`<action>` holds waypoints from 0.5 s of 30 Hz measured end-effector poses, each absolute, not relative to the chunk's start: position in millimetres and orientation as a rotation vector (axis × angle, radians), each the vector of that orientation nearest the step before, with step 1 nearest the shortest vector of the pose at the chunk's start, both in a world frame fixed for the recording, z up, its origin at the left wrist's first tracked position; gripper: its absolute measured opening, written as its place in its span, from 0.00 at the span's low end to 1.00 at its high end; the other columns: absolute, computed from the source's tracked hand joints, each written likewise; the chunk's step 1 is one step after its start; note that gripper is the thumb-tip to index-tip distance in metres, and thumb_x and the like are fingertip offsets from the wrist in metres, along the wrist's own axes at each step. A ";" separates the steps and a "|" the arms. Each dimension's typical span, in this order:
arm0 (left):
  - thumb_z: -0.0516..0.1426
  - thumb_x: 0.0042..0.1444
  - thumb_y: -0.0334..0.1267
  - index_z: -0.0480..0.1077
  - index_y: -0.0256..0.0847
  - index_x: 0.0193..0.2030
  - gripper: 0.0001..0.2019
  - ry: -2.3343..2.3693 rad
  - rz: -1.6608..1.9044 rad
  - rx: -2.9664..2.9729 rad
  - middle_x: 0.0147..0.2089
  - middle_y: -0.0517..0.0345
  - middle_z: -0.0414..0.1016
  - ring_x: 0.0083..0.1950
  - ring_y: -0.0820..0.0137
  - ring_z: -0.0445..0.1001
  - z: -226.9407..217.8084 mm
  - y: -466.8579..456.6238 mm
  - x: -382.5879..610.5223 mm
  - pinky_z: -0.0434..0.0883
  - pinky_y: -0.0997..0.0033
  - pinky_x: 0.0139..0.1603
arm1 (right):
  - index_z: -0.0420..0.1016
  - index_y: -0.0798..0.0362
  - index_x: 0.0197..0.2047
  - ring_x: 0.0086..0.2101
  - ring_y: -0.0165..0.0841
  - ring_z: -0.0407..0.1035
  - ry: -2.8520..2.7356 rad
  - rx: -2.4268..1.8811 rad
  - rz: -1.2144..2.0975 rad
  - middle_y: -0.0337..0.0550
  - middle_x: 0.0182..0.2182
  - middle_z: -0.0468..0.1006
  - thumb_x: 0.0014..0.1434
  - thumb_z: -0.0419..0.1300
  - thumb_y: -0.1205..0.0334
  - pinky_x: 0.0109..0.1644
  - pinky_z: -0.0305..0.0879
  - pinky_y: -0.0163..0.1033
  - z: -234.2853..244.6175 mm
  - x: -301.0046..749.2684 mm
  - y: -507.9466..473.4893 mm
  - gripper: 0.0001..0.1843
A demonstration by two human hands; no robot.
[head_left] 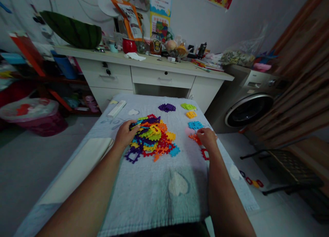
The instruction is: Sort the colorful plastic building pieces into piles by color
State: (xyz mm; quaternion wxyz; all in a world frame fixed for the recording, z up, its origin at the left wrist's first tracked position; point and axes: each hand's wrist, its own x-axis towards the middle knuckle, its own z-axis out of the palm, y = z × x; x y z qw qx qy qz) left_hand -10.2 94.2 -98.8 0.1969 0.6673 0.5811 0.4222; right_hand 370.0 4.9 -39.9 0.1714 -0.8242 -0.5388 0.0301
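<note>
A heap of colourful plastic puzzle tiles (154, 138) lies in the middle of a table covered with a pale blue towel (154, 192). My left hand (125, 134) rests on the heap's left edge, fingers curled onto the tiles. My right hand (207, 138) is closed over an orange tile (194, 137) at the right. Small sorted piles lie beyond: purple (167, 108), green (188, 106), yellow-orange (191, 114), blue (195, 125). A red tile (205, 154) lies by my right wrist.
A white desk with drawers (164, 77) stands behind the table, crowded with clutter. A washing machine (248, 103) is at the right, a dark chair (290, 168) nearer. A pink tub (33, 115) sits on the floor left. Loose tiles (250, 180) lie on the floor right.
</note>
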 end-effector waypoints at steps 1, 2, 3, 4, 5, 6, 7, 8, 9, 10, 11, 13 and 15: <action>0.55 0.53 0.53 0.72 0.42 0.46 0.20 1.625 1.180 1.872 0.48 0.53 0.76 0.51 0.60 0.73 -99.4 94.4 -10.5 0.67 0.60 0.55 | 0.82 0.49 0.39 0.45 0.45 0.70 -1.527 -2.343 0.052 0.49 0.43 0.80 0.56 0.57 0.60 0.46 0.62 0.46 -39.9 369.3 4.8 0.13; 0.55 0.53 0.53 0.72 0.42 0.46 0.20 1.622 1.178 1.875 0.48 0.53 0.76 0.51 0.60 0.73 -99.9 94.6 -10.8 0.67 0.61 0.55 | 0.82 0.49 0.41 0.46 0.45 0.70 -1.535 -2.338 0.035 0.50 0.44 0.80 0.57 0.57 0.60 0.47 0.61 0.47 -40.1 368.8 4.5 0.13; 0.55 0.53 0.53 0.72 0.42 0.46 0.20 1.622 1.176 1.876 0.48 0.53 0.76 0.50 0.60 0.73 -100.2 94.7 -10.9 0.67 0.61 0.55 | 0.82 0.48 0.43 0.46 0.45 0.70 -1.552 -2.333 0.031 0.49 0.44 0.79 0.58 0.57 0.60 0.47 0.61 0.48 -40.6 368.4 4.2 0.14; 0.55 0.53 0.53 0.72 0.42 0.46 0.20 1.624 1.174 1.875 0.48 0.53 0.76 0.50 0.60 0.73 -100.2 94.7 -11.0 0.67 0.61 0.55 | 0.81 0.48 0.44 0.46 0.46 0.69 -1.579 -2.326 0.035 0.49 0.45 0.79 0.58 0.57 0.60 0.47 0.61 0.48 -41.3 368.0 3.9 0.14; 0.55 0.53 0.53 0.72 0.42 0.46 0.20 1.627 1.170 1.873 0.48 0.53 0.76 0.50 0.61 0.73 -100.0 94.7 -10.9 0.67 0.61 0.55 | 0.81 0.48 0.45 0.46 0.46 0.69 -1.616 -2.316 0.040 0.49 0.45 0.79 0.58 0.57 0.59 0.48 0.61 0.48 -42.3 367.3 3.6 0.14; 0.55 0.53 0.53 0.72 0.42 0.46 0.20 1.631 1.167 1.871 0.48 0.53 0.76 0.50 0.61 0.73 -99.5 94.5 -10.7 0.67 0.61 0.55 | 0.81 0.47 0.45 0.47 0.46 0.69 -1.658 -2.304 0.046 0.49 0.46 0.78 0.58 0.58 0.58 0.48 0.61 0.48 -43.4 366.1 3.5 0.14; 0.55 0.53 0.52 0.72 0.43 0.46 0.20 1.635 1.164 1.868 0.48 0.53 0.76 0.50 0.61 0.73 -98.9 94.4 -10.4 0.67 0.61 0.55 | 0.81 0.47 0.45 0.47 0.46 0.68 -1.704 -2.290 0.050 0.50 0.47 0.78 0.58 0.59 0.58 0.48 0.61 0.48 -44.6 364.4 3.6 0.14; 0.55 0.53 0.52 0.72 0.43 0.46 0.20 1.641 1.164 1.864 0.48 0.53 0.76 0.50 0.61 0.73 -98.2 94.2 -10.1 0.67 0.61 0.55 | 0.81 0.48 0.45 0.47 0.45 0.68 -1.749 -2.274 0.053 0.50 0.47 0.77 0.58 0.59 0.58 0.48 0.60 0.48 -45.8 361.9 3.8 0.13; 0.55 0.52 0.52 0.72 0.43 0.46 0.19 1.644 1.166 1.860 0.48 0.53 0.76 0.50 0.60 0.73 -97.6 94.0 -9.8 0.67 0.60 0.56 | 0.80 0.48 0.45 0.47 0.45 0.68 -1.786 -2.255 0.055 0.50 0.47 0.77 0.58 0.60 0.58 0.49 0.60 0.48 -46.9 358.6 4.2 0.13; 0.55 0.52 0.51 0.72 0.43 0.46 0.19 1.645 1.168 1.857 0.48 0.53 0.76 0.50 0.60 0.73 -97.1 93.9 -9.5 0.67 0.60 0.56 | 0.80 0.48 0.45 0.47 0.45 0.67 -1.821 -2.225 0.063 0.49 0.47 0.77 0.58 0.60 0.59 0.49 0.60 0.48 -48.0 354.4 4.7 0.12; 0.55 0.52 0.51 0.72 0.43 0.46 0.19 1.643 1.171 1.856 0.48 0.53 0.76 0.51 0.60 0.72 -96.8 93.8 -9.4 0.67 0.60 0.56 | 0.80 0.48 0.45 0.48 0.44 0.67 -1.857 -2.178 0.078 0.49 0.46 0.77 0.59 0.59 0.60 0.50 0.60 0.47 -48.9 349.2 5.2 0.12; 0.55 0.52 0.52 0.72 0.43 0.46 0.20 1.636 1.171 1.857 0.48 0.53 0.76 0.50 0.60 0.73 -96.6 93.7 -9.4 0.67 0.60 0.56 | 0.79 0.50 0.45 0.48 0.42 0.67 -1.947 -2.022 0.141 0.48 0.46 0.77 0.60 0.58 0.60 0.52 0.59 0.46 -50.1 336.3 5.6 0.12; 0.55 0.53 0.52 0.72 0.42 0.47 0.20 1.632 1.166 1.858 0.48 0.52 0.76 0.50 0.60 0.73 -96.9 93.5 -9.6 0.67 0.60 0.56 | 0.77 0.52 0.47 0.48 0.40 0.67 -2.040 -1.824 0.218 0.48 0.45 0.77 0.60 0.58 0.59 0.55 0.58 0.45 -51.4 321.3 5.0 0.13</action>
